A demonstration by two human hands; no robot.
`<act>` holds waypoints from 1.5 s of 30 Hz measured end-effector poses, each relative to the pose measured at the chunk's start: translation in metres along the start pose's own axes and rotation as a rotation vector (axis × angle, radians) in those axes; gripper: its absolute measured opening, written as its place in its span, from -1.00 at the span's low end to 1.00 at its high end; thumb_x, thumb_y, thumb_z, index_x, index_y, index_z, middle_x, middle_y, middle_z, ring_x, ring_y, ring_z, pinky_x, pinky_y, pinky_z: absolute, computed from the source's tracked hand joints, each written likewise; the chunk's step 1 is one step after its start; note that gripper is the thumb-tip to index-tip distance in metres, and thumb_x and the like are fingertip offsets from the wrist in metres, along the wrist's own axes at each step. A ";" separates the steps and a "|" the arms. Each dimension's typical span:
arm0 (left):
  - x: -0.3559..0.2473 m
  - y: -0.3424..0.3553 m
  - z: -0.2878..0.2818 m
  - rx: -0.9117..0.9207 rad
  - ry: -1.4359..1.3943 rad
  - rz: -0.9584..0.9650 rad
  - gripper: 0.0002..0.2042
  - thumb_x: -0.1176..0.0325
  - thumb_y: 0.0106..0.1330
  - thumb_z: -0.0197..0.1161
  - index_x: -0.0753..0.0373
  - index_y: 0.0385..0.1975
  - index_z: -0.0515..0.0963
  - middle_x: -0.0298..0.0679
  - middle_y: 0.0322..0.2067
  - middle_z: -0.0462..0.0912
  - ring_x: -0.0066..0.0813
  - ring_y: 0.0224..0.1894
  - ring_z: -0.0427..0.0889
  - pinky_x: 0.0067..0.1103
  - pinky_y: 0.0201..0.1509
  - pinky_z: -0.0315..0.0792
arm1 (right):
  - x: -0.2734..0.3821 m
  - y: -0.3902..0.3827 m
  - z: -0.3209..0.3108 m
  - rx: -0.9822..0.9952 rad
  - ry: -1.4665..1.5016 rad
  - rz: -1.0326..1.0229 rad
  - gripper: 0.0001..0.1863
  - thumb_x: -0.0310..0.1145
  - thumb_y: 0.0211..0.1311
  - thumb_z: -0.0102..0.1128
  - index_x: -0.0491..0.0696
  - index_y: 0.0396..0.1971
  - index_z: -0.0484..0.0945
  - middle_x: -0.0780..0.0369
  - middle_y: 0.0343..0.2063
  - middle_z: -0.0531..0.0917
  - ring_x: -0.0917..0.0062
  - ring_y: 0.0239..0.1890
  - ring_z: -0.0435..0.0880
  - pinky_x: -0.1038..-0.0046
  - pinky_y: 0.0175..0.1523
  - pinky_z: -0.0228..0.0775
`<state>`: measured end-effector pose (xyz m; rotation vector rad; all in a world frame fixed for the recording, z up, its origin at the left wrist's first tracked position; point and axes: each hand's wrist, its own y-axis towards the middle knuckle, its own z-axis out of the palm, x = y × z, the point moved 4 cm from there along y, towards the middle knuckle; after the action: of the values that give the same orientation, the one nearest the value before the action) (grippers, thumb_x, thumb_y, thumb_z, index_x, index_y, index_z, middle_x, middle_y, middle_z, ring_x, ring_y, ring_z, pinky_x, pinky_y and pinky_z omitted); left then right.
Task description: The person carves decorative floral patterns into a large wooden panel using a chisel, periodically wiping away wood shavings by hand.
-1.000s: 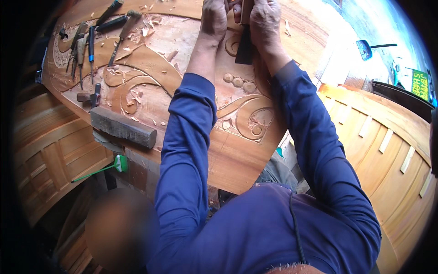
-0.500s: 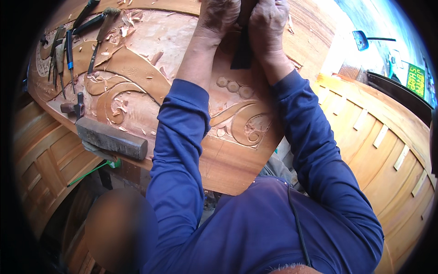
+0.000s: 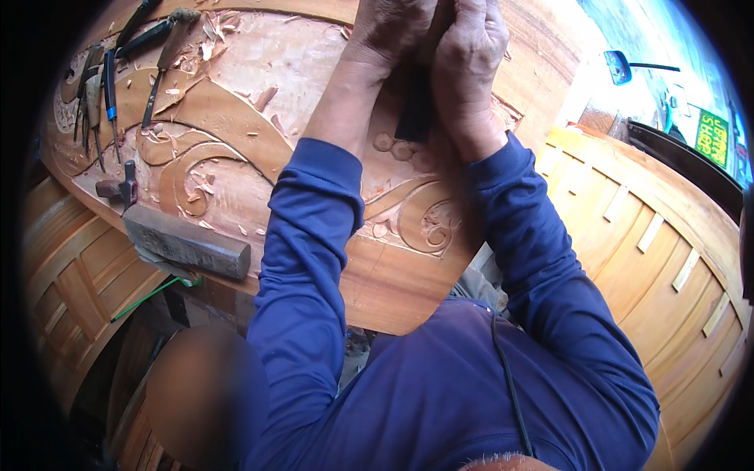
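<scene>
Since earlier frame: both hands and panel shifted lower in view. Chisels [image 3: 110,86] idle far left. Carved panel [image 3: 236,157]: scrolls cut, chips loose, detail judged unfinished. Left hand [image 3: 389,31], right hand [image 3: 470,55] clasped together around dark tool [image 3: 415,106] on panel.

Carved wooden panel [image 3: 236,157] under chisels [image 3: 106,86], block [image 3: 187,243].

Both hands [image 3: 428,47] with dark tool [image 3: 415,106] nearer, slightly lower.
</scene>
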<state>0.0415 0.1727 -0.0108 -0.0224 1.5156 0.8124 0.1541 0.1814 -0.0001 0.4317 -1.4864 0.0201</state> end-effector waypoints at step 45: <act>0.002 -0.004 0.028 0.179 -0.425 -0.296 -0.51 -0.04 0.60 0.04 0.17 0.33 0.36 -0.15 0.01 0.56 -0.47 -0.05 0.62 -0.56 0.03 0.55 | 0.004 -0.004 -0.025 0.171 0.909 0.362 -0.48 -0.03 0.68 -0.28 -0.20 -0.06 0.52 0.18 -0.30 0.59 0.45 -0.44 0.58 0.43 -0.35 0.47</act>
<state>0.0676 0.1842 -0.0111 0.0541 1.1407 0.4091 0.1792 0.1838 0.0026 0.2266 -0.6435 0.5631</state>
